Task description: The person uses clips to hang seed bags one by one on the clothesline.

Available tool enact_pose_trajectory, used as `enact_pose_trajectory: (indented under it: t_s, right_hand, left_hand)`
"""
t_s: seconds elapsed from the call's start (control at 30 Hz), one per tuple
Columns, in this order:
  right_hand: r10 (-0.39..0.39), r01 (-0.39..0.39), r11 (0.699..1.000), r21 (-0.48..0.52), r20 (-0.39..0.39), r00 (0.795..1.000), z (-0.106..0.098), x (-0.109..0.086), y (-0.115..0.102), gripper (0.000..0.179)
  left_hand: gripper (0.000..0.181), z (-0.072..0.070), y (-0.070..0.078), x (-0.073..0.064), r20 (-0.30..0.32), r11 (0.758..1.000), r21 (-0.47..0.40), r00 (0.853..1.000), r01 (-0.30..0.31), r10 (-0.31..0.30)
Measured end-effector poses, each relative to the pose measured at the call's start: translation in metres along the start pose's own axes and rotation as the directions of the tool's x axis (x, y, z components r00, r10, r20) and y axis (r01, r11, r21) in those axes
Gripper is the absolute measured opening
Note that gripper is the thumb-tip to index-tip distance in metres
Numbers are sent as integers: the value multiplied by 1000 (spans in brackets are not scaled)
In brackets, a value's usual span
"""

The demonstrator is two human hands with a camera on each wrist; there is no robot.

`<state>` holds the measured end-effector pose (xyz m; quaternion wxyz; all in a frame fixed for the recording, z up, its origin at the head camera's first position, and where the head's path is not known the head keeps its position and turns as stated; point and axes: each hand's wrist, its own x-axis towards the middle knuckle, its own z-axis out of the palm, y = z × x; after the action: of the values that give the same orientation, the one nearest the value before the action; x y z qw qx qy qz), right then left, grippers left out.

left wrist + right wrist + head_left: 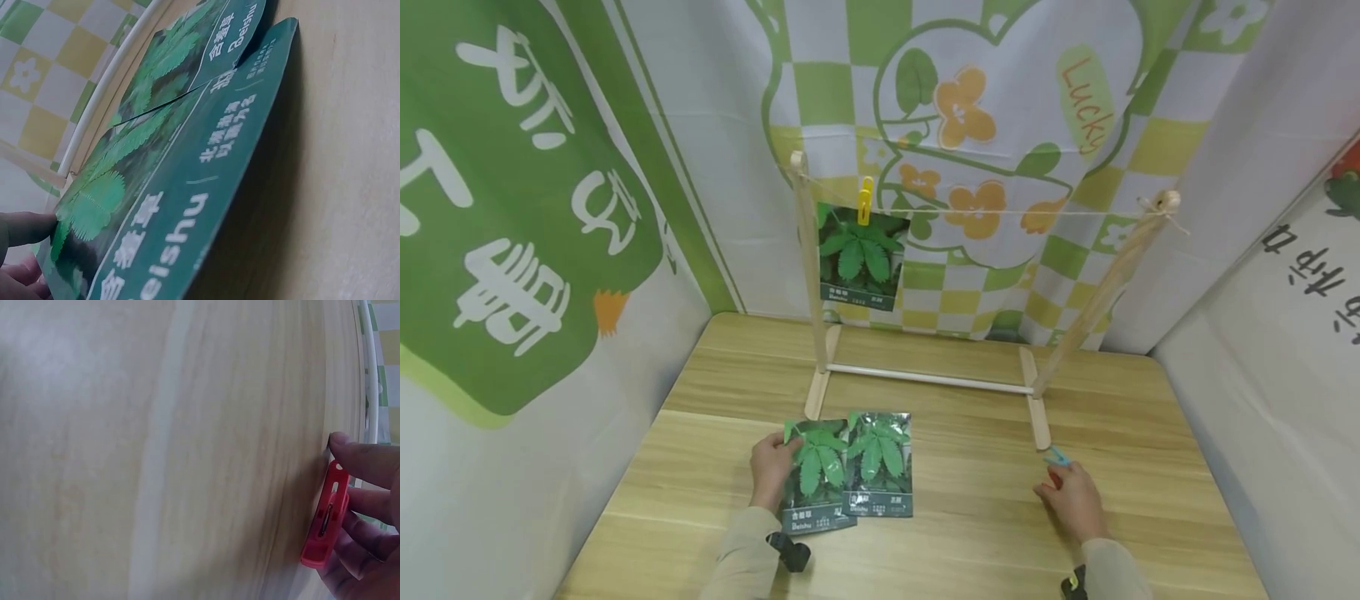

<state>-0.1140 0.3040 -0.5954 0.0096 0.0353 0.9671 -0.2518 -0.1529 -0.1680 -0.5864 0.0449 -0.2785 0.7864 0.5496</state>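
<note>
My left hand (pixel 770 469) pinches the upper left edge of a green seed packet (pixel 816 471), its thumb on the printed leaf. That packet is tilted up off the table along its lower edge in the left wrist view. A second seed packet (pixel 880 462) overlaps its right side. Over at the right, my right hand (pixel 1077 502) holds a red clothespin (pixel 326 515) between thumb and fingers. Just beyond those fingertips is a blue clothespin (pixel 1058 456), beside the rack's foot. A third packet (pixel 859 262) hangs from the string by a yellow clothespin (pixel 865 202).
A wooden rack stands at the back of the table (pixel 970 475), with a left post (pixel 809 275), a slanting right post (pixel 1097 304) and a white bottom bar (pixel 932 379). Its string (pixel 985 212) runs between the post tops. Printed curtains (pixel 820 92) enclose the table.
</note>
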Motion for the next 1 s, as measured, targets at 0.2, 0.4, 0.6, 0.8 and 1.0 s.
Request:
enact_pose_trajectory:
  t_s: [0.2, 0.4, 0.6, 0.8, 1.0]
  right_hand:
    - [68, -69, 997, 23, 30, 997, -1, -1, -1, 51]
    - [130, -131, 991, 32, 56, 990, -3, 0, -2, 49]
    - [171, -180, 979, 101, 89, 981, -4, 0, -5, 48]
    - [227, -243, 906, 348, 86, 970, -8, 4, -11, 47]
    - [197, -174, 897, 406, -15, 980, -18, 12, -19, 41]
  left_hand:
    - [42, 0, -2, 2, -14, 1000, -18, 1000, 5, -5]
    - [41, -3, -4, 3, 9, 998, -54, 1000, 22, -21]
    - [43, -11, -4, 4, 14, 995, -90, 999, 37, -36]
    - [46, -20, -6, 9, -9, 992, -122, 999, 30, -32]
    - [47, -29, -4, 11, -49, 989, -150, 999, 14, -22]
